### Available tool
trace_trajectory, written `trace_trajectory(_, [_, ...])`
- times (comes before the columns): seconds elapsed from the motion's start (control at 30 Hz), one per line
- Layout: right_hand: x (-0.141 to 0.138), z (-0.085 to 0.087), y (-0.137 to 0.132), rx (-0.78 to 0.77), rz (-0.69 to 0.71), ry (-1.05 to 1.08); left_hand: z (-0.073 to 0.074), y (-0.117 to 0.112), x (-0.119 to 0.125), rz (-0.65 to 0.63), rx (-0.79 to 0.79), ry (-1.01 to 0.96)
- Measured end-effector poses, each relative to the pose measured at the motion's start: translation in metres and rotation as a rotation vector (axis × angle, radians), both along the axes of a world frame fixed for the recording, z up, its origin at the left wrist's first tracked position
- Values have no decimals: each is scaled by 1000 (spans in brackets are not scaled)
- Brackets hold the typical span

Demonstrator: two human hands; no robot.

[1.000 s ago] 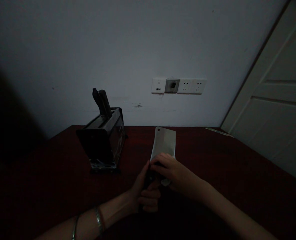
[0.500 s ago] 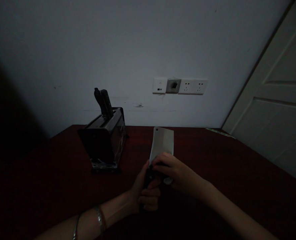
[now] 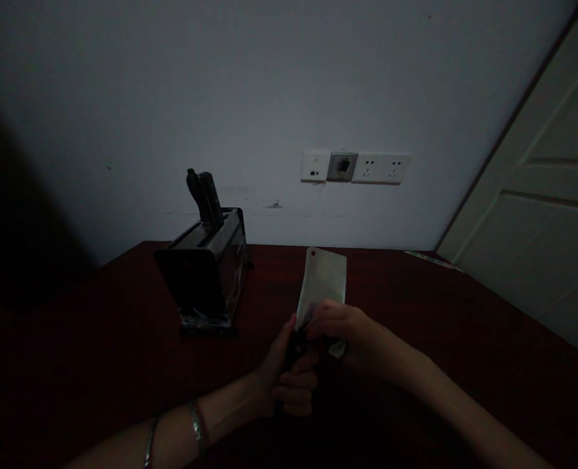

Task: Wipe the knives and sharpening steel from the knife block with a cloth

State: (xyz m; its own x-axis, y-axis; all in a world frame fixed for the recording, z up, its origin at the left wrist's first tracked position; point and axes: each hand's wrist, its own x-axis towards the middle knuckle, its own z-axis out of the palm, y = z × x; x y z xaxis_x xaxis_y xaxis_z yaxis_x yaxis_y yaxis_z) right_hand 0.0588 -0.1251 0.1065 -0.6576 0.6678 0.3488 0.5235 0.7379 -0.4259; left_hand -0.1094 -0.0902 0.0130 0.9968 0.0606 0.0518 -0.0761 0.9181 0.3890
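Note:
My left hand (image 3: 289,378) is wrapped round the black handle of a cleaver (image 3: 324,277), whose broad blade points up and away from me. The blade has a small hole near its far left corner. Across the lower blade, close to the handle, lies my right hand (image 3: 352,329) with its fingers bent and pinched together. A small whitish piece (image 3: 337,350), perhaps cloth or tissue, shows under that hand; most of it is hidden. To the left stands a knife block (image 3: 195,280) with two black-handled tools (image 3: 204,197) upright in its slots.
The dark red table (image 3: 113,312) meets a pale wall carrying a row of sockets and a switch (image 3: 354,167). A white panelled door (image 3: 537,215) slants at the right. A thin patterned strip (image 3: 430,260) lies by the table's far right edge.
The cleaver and both hands have shifted slightly right in view. My right hand remains at the base of the blade, its fingers slightly moved.

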Motion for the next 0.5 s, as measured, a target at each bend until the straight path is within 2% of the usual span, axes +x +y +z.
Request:
trace_trajectory(0.17, [-6, -20, 5, 103, -21, 2, 1, 0, 2, 33, -22, -19])
trace_trajectory(0.27, [-11, -26, 6, 151, -35, 48, -2, 1, 2, 9, -42, -2])
trace_trajectory(0.37, [-12, -25, 5, 150, -39, 44, -6, 2, 2, -21, -45, -13])
trace_trajectory(0.5, [-8, -12, 1, 60, -34, -39, -8, 3, 2, -49, -36, -12])
